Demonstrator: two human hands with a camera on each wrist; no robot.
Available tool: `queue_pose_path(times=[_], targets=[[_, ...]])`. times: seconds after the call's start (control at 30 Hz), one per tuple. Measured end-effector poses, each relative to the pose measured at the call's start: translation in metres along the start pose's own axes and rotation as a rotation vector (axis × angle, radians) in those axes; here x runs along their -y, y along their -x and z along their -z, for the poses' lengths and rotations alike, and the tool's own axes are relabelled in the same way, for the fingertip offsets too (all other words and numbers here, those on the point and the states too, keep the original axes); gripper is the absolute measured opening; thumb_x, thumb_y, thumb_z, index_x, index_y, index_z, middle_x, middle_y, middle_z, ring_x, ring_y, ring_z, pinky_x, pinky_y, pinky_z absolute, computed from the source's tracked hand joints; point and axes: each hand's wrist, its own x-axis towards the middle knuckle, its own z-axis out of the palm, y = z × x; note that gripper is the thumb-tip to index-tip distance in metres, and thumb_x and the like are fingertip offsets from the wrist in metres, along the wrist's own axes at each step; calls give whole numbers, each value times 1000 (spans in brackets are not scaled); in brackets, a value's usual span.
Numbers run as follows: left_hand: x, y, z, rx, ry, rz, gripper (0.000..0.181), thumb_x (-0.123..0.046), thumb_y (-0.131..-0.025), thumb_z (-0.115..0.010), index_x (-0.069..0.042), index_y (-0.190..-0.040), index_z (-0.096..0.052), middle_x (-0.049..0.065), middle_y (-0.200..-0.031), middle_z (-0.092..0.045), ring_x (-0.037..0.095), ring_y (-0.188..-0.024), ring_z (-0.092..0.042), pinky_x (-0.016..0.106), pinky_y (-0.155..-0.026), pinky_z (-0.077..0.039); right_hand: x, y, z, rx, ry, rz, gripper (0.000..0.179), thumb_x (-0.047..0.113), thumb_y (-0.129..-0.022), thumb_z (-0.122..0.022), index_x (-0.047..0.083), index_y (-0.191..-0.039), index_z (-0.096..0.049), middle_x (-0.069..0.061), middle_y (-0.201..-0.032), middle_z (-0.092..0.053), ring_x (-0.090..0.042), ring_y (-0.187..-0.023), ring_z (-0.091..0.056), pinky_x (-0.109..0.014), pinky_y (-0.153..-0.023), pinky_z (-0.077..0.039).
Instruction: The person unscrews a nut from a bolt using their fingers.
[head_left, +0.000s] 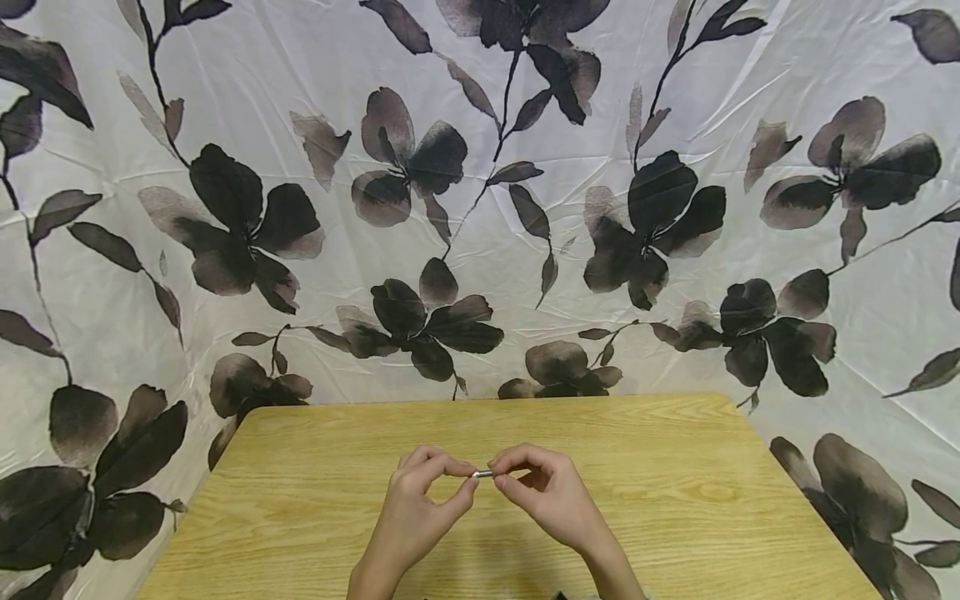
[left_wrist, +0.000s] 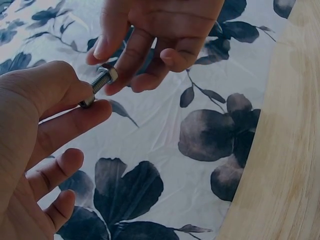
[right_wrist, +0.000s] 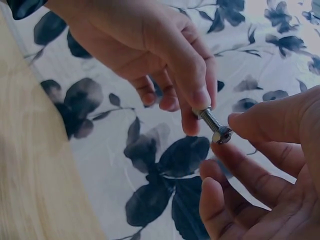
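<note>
A small silver bolt (head_left: 483,474) with a threaded shank is held level between the two hands, above the table. My left hand (head_left: 417,504) pinches one end of it between thumb and index finger, its other fingers loosely bent in the left wrist view. Around the opposite end, my right hand (head_left: 551,500) has its thumb and index finger at a hexagonal piece (right_wrist: 222,135). Whether that piece is a nut or the bolt's head I cannot tell. Bare thread (left_wrist: 101,81) shows between the two grips. The left fingertips partly hide the other end.
Below the hands lies a light wood-grain table (head_left: 315,450) with rounded far corners. A white cloth (head_left: 540,333) printed with dark flowers hangs behind it and along both sides. Small dark bits (head_left: 559,596) show at the bottom edge of the head view.
</note>
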Motion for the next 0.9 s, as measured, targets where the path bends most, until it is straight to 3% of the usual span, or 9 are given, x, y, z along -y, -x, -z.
queue_pose_path(times=[0.2, 0.4, 0.57, 0.9], targets=[[0, 0, -1, -15, -6, -16, 30, -3, -76, -87, -27, -89, -77, -17, -92, -70, 4, -85, -58, 32, -76, -43, 1, -1, -1, -67, 33, -87, 19, 19, -101, -67, 4, -113, -72, -17, -118, -70, -12, -100, -68, -29, -81, -57], [0, 0, -2, -25, -19, -31, 31, -3, -75, -88, -28, -89, -77, -17, -91, -69, 5, -84, -57, 31, -75, -44, 0, -3, 0, -58, 79, -194, 27, 27, -104, -63, 4, -112, -74, -15, -101, -73, -11, -87, -67, -30, -76, -57], [1, 1, -3, -13, -12, -38, 31, -1, -75, -88, -27, -89, -77, -18, -90, -68, 4, -84, -56, 30, -75, -44, 0, -3, 0, -46, 96, -207, 28, 30, -104, -63, 5, -106, -77, -12, -97, -76, -13, -89, -70, -31, -81, -57], [1, 1, -2, 11, -15, -15, 29, -3, -77, -87, -28, -90, -77, -18, -90, -67, 3, -86, -57, 32, -78, -44, 1, -1, 1, -10, 81, -168, 24, 27, -102, -66, 6, -109, -75, -14, -95, -76, -14, -85, -72, -31, -82, -56]])
